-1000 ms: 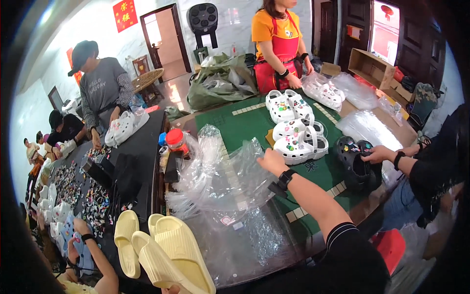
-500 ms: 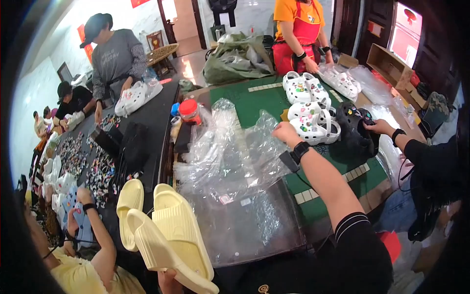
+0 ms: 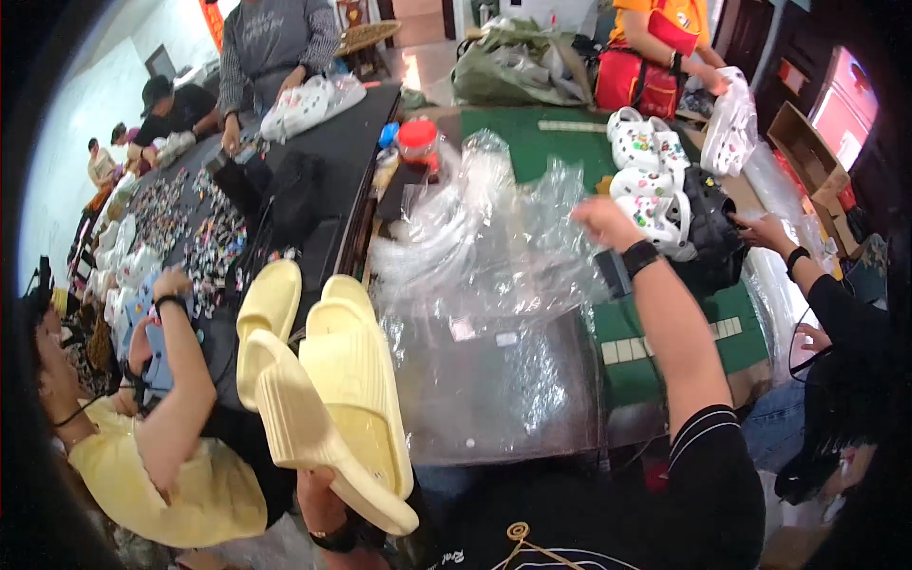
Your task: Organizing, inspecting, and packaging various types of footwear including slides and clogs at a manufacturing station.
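Observation:
From the lower edge, my left hand (image 3: 318, 496) is closed around a pale yellow slide sandal (image 3: 302, 418), mostly from beneath. A matching slide sandal (image 3: 372, 418) lies against it, and another pale yellow slide (image 3: 275, 294) shows at the left; I cannot tell whether it is also held. Over the table, my right hand (image 3: 610, 225) is slightly blurred, its fingers pinched at the edge of a thin clear plastic bag (image 3: 541, 242). That bag belongs to a crumpled heap of clear bags spread across the table. My right wrist wears a black band.
White clogs (image 3: 651, 214) and black clogs (image 3: 712, 223) with charms stand beyond my right hand. A co-worker's hand (image 3: 760, 233) touches the black pair. A red-lidded jar (image 3: 418, 142) stands at the back left. Small charms (image 3: 204, 228) cover the left table, where other people work.
The view has shifted, so the table sits higher and further right. My left hand has risen with the slides. Across the table, a co-worker has lifted a bagged white clog.

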{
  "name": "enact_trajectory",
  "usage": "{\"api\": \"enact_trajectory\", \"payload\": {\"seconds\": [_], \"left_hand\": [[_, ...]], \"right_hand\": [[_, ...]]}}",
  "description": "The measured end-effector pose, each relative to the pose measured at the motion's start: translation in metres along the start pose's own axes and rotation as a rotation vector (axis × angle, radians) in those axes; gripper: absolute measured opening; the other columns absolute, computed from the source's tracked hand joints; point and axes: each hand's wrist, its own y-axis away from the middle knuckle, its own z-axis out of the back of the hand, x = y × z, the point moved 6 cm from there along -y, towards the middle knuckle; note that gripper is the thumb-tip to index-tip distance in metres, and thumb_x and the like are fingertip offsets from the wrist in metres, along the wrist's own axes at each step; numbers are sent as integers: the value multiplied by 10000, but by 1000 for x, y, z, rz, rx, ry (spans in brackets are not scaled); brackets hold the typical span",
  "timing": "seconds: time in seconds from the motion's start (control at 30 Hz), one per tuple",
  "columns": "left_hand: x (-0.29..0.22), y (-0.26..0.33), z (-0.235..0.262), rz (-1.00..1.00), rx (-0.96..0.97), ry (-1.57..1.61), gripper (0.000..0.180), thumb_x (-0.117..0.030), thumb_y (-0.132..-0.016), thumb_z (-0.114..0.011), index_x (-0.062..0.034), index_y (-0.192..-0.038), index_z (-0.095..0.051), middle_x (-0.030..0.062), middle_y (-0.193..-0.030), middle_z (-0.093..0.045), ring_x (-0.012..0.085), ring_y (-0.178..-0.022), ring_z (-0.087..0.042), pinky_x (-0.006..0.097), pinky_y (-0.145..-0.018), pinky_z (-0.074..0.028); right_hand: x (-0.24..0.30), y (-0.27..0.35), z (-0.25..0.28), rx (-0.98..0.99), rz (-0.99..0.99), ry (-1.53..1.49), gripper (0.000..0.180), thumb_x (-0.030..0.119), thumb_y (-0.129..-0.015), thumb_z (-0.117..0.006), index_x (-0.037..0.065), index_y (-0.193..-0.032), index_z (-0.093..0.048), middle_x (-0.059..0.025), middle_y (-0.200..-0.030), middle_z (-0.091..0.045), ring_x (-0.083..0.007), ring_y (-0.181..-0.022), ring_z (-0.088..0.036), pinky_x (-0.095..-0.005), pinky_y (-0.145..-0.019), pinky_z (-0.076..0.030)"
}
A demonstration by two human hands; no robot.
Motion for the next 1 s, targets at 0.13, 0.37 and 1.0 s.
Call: {"api": "enact_trajectory", "payload": {"seconds": [0.13, 0.37, 1.0], "left_hand": [[-12, 0, -9, -23, 8, 98, 745, -283, -748, -718, 22, -1342, -388, 129, -1251, -536, 252, -1114, -563, 374, -952, -468], [-18, -2, -6, -92, -1, 114, 364, -359, -865, -624, -42, -1035, -568, 90, -1048, -578, 226, -991, -568, 356, -883, -466], [-52, 14, -12, -223, -73, 8, 362, -364, -835, -599, -37, -958, -501, 35, -857, -506, 146, -754, -505, 271, -674, -440]], "right_hand": [[151, 97, -2, 76, 347, -89, 114, 74, -850, -636, 31, -951, -604, -67, -954, -655, -165, -784, -621, -285, -716, -488], [153, 144, 45, -140, 342, -320, 206, 64, -854, -631, -1, -1043, -579, -123, -1048, -661, -173, -864, -642, -275, -750, -487], [124, 257, 107, -422, 378, -184, 335, 151, -852, -644, 11, -1152, -592, -1, -954, -619, -86, -840, -562, -222, -702, -441]]}}
